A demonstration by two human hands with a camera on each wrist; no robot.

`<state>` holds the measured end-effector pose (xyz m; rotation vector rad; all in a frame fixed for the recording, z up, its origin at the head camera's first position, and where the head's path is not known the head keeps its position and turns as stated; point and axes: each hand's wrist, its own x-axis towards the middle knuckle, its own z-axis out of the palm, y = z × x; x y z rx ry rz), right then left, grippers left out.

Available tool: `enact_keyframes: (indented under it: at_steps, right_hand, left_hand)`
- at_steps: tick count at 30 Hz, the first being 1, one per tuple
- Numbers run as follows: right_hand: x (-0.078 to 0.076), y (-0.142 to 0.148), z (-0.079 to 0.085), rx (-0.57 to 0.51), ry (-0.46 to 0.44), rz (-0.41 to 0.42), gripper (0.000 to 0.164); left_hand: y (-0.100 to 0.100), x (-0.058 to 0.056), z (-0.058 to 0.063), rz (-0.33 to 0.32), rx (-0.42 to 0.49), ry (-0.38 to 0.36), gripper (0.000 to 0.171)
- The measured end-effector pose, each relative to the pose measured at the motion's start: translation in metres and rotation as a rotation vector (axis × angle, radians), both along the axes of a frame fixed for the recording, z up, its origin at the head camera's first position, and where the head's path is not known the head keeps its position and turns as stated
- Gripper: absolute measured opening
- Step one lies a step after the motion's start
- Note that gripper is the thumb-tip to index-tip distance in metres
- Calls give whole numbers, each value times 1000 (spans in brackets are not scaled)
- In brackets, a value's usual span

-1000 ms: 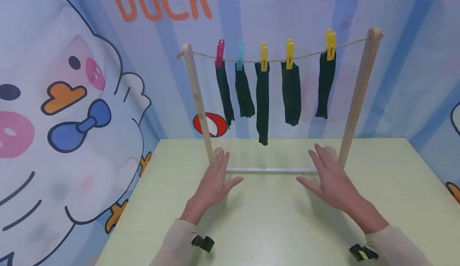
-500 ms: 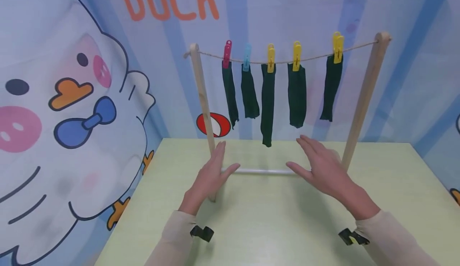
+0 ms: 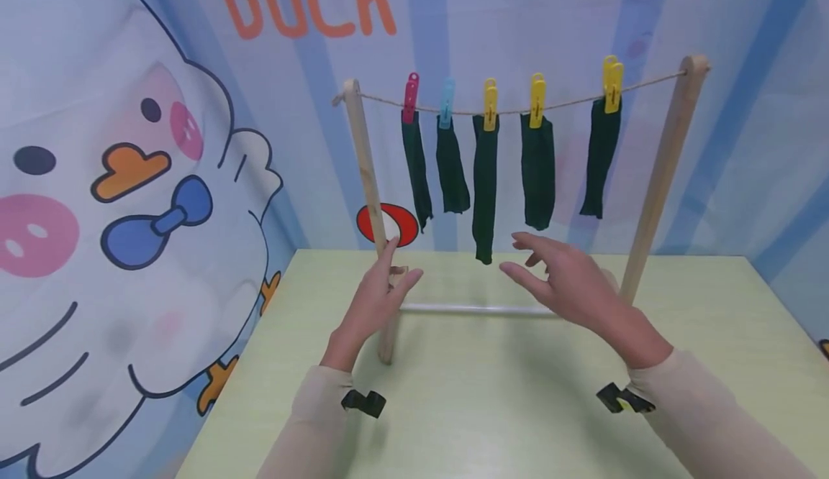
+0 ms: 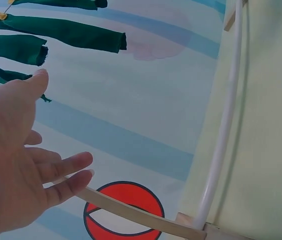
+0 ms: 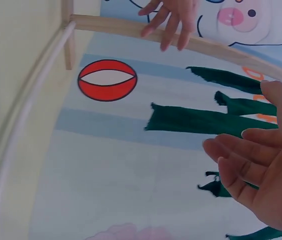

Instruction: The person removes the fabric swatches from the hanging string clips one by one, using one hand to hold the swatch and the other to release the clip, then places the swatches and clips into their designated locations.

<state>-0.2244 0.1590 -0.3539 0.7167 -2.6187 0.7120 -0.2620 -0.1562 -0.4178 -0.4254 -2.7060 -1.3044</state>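
Left hand [image 3: 370, 298] spread, right hand [image 3: 573, 285] loosely curled, nothing pinched. I'd steady the post [image 3: 365, 155] beside the left before tugging cloth [image 3: 538, 173] above the right.

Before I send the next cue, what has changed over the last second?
The right hand has moved up and inward in the head view, toward the strips, its fingers more bent; the left hand has moved up a little. Neither has visibly taken hold of anything. The rack, the clips and the strips look unchanged.
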Motion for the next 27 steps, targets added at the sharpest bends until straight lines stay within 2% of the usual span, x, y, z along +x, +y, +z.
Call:
enact_keyframes:
  at_steps: [8,16,23,27]
  right_hand:
    - [-8,-19,31,-57,158,109,51]
    - [-17,-35,57,-139,289,196,43]
    - [-26,-50,80,-184,316,248,45]
    - [-29,-56,90,-206,325,249,43]
  left_hand:
    - [3,-4,9,-17,6,18,88]
    - [7,-7,19,-17,-2,102,85]
    - [10,-8,27,1,-25,128,86]
    - [13,-11,32,-2,-18,149,84]
